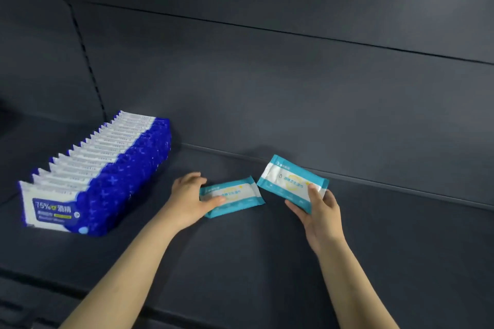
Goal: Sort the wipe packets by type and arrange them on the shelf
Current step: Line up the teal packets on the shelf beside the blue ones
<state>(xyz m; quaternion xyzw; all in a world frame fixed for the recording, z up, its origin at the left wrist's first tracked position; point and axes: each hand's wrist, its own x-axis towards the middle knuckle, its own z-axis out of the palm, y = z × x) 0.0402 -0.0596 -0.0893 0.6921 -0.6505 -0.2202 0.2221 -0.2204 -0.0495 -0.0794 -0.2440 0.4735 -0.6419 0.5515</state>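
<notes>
One teal wipe packet (236, 196) sits low on the dark shelf (240, 262), and the left hand (188, 196) grips its left end. The right hand (320, 212) pinches a second teal wipe packet (290, 181), tilted, just to the right. A row of blue alcohol wipe packets (107, 171) stands upright further left.

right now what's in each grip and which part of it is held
Left grip: a teal wipe packet on the shelf, held at its left end. Right grip: a second teal packet, tilted, held at its lower right end.
</notes>
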